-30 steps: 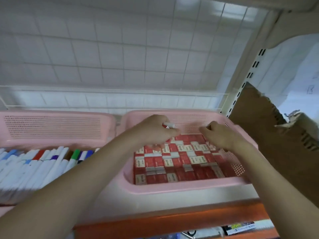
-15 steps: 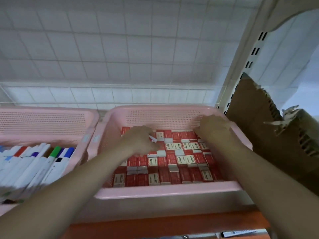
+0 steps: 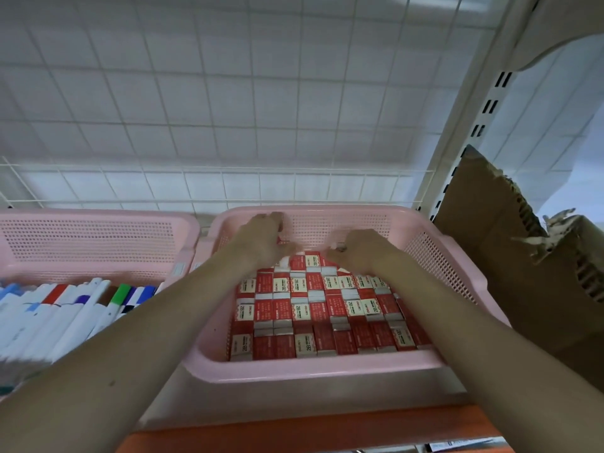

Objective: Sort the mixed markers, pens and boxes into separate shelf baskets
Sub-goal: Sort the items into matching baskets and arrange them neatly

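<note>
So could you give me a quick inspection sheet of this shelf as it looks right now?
Surface: white shelf board with an orange front edge.
Job's things: small red-and-white boxes in rows in the right pink plastic basket; white markers with coloured caps in the left pink basket.
Clutter: torn brown cardboard on the right.
Hands: left hand and right hand at the box basket's back; grip unclear.
Cables: nothing seen.
Surroundings: white wire grid behind.

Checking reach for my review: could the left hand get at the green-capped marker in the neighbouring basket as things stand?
Probably yes. The left hand is over the boxes, and the green-capped marker lies uncovered on top in the open left basket beside its forearm.
</note>
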Tool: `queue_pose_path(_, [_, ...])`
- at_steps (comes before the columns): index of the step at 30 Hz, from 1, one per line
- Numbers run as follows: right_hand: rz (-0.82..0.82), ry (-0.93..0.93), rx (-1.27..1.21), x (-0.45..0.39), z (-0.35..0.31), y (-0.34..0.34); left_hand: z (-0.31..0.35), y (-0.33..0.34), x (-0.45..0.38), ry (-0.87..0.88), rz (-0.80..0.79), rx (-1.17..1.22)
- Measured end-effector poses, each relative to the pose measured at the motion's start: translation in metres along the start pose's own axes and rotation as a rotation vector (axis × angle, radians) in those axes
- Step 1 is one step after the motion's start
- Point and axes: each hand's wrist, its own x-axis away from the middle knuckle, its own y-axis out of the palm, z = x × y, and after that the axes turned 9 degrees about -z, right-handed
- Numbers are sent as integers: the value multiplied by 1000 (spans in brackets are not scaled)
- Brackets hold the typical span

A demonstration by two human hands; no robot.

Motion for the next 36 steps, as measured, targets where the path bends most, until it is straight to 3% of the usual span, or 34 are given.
queue_pose_path(4, [-130, 30, -61, 3, -6, 2, -14, -10, 3, -43, 33, 168])
queue_pose_path(8, [-197, 96, -223, 3, -6, -2, -21, -20, 12, -41, -25, 575])
queue_pose_path(10, [-218, 69, -241, 3, -3, -5, -19, -21, 16, -13, -37, 604])
queue_pose_path(13, [-198, 47, -359, 1, 1, -7, -13, -15, 19, 21, -35, 553])
queue_pose_path(15, [-153, 47, -392, 0, 4, -4, -10, -9, 19, 12, -117, 465])
queue_pose_path(20, [-18, 35, -224, 3, 8, -3, -8, 10, 25, 56, -331, 132])
queue_pose_path(24, [-79, 11, -79, 5, 11, -4, -10, 3, 26, 144, -230, -194])
queue_pose_path(28, [-214, -19, 6, 9, 20, -3, -15, -20, 22, 109, -162, -135])
queue_pose_path(32, [-181, -85, 34, 5, 19, -1, -10, -14, 28, -19, -323, 281])
queue_pose_path(34, [-165, -146, 29, 3, 15, 0, -9, -5, 33, 2, -331, 205])
queue_pose_path(36, [-178, -179, 13, 0, 12, 2, -13, 2, 35, 45, -233, 2])
